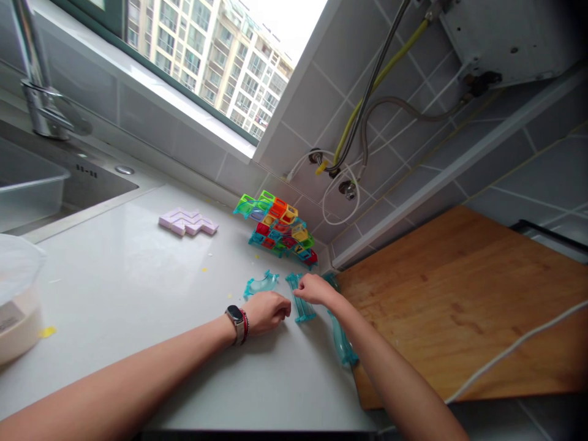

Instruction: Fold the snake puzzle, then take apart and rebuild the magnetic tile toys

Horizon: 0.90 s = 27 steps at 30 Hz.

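Observation:
My right hand (313, 289) pinches the upper edge of a straight, see-through teal plastic track piece (303, 310) lying on the counter. Just left of it, my left hand (266, 312) is curled into a loose fist, with nothing showing in its fingers; a watch and a red bracelet circle that wrist. Behind the left hand lies a curved teal track piece (261, 285). Another, longer teal piece (340, 338) rests beside my right forearm, partly covered by it. Beyond both hands, colourful plastic tiles (278, 226) are joined with teal parts and lean near the wall.
A wooden board (468, 306) borders the counter (114, 306) on the right, crossed by a white cable (514, 340). Pale purple zigzag blocks (187, 222) lie left of the tiles. A sink (98, 174) with a tap (39, 104) and a round tub (18, 324) are at far left.

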{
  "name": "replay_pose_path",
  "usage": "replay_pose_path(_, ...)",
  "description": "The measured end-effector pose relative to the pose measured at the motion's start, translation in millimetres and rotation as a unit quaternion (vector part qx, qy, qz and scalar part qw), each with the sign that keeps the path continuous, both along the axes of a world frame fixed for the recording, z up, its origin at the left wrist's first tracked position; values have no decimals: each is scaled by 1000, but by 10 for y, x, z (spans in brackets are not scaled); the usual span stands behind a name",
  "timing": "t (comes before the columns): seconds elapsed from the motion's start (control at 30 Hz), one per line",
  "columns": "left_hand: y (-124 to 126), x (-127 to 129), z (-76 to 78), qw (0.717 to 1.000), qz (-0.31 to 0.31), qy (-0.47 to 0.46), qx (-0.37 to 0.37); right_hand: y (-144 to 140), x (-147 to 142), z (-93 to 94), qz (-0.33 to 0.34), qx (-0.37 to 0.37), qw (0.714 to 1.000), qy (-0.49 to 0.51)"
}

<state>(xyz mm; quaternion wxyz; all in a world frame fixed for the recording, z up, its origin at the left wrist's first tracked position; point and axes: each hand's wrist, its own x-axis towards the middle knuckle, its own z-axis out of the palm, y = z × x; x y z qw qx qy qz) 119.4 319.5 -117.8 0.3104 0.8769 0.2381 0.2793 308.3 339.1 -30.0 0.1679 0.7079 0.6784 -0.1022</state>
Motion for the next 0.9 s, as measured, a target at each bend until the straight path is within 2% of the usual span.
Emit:
replay_pose_path(0.23,4,1,-15,1000,-4,-6,0,-24,181,9,-63,65,988,121)
replay_pose_path(0.33,6,-2,-7,1000,-5,-10,-2,-53,324,-18,-116,106,965,212)
replay_pose_path(0.4,6,-6,11,1000,-6,-12,-9,-103,393,-68,-162,124,937,283)
replay_pose_path(0.53,-2,-9,43,1000,1,-24,-19,-245,426,-213,-256,131,858,425)
replay_pose_path(0.67,-6,6,25,998,47,-38,-21,-379,369,-332,-309,117,780,531)
replay_pose_path(0.73,2,15,13,997,64,-36,-38,-442,318,-380,-333,110,721,597)
replay_pose_path(0.83,34,20,14,992,84,-34,-91,-542,207,-460,-356,105,604,705)
replay_pose_path(0.87,49,19,17,989,90,-41,-111,-579,161,-488,-350,109,574,732)
replay_pose_path(0.9,65,18,20,985,95,-54,-134,-617,112,-516,-335,115,556,752)
